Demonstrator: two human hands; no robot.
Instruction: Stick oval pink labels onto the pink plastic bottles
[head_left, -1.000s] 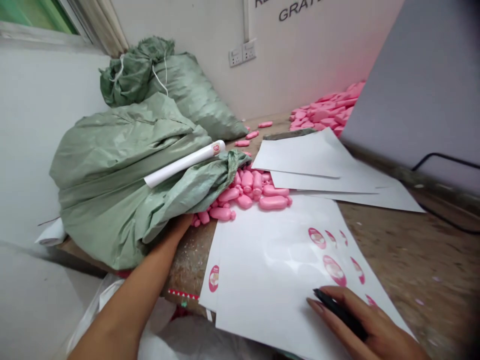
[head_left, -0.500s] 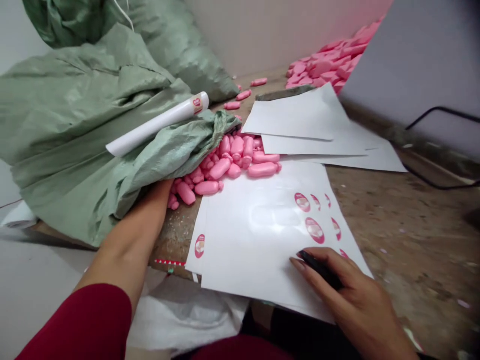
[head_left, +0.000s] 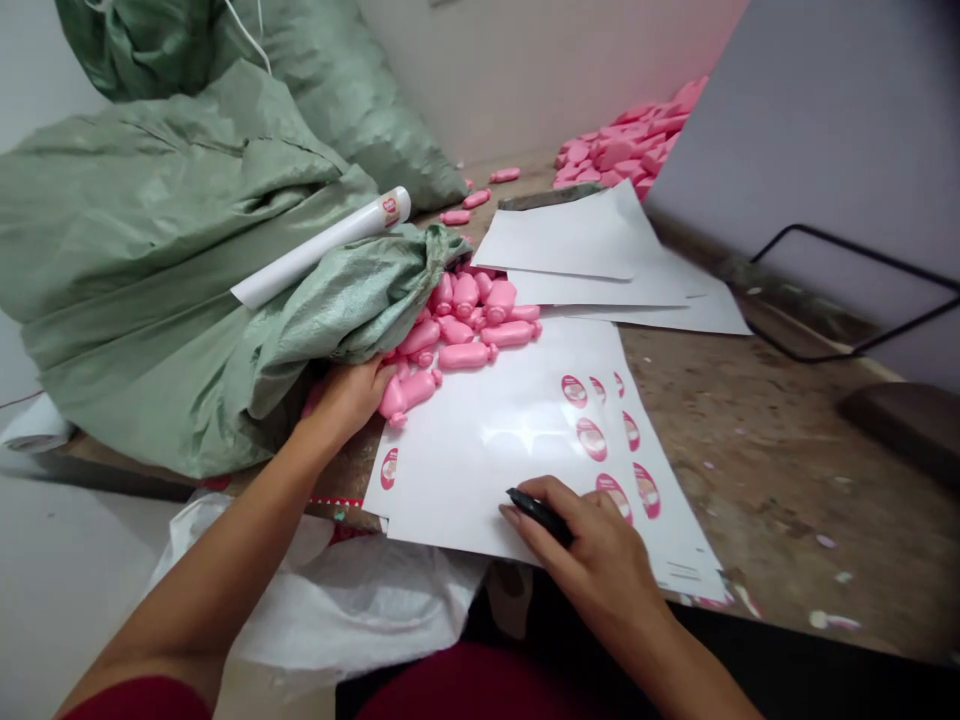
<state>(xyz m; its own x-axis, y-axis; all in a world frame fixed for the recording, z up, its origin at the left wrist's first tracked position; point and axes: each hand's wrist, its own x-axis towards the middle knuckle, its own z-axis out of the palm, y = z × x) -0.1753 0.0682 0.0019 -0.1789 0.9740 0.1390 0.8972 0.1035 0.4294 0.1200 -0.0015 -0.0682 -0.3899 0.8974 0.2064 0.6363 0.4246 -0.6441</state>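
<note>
My left hand (head_left: 351, 398) is at the mouth of the green sack (head_left: 247, 340), against small pink bottles (head_left: 411, 392) that spill out of it. Its fingers are mostly hidden, so its grip cannot be made out. In my right hand (head_left: 592, 545) is a slim black pen-like tool (head_left: 541, 516), its tip pointing left. That hand rests over a white sticker sheet (head_left: 465, 480) with several pink oval labels (head_left: 591, 438) on its right side. Several bottles lie on the sheet's far left edge.
A rolled white sheet (head_left: 322, 250) lies on the sack. More white sheets (head_left: 570, 240) overlap behind the sticker sheet. A pink heap (head_left: 619, 150) is at the back, near a black wire frame (head_left: 787, 355). Below the table's edge hangs a white bag (head_left: 360, 610).
My left hand has drawn back from under the sack, and bottles have shifted toward the sheet. My right hand has moved left over the sheet, still holding the black tool. The view has shifted slightly.
</note>
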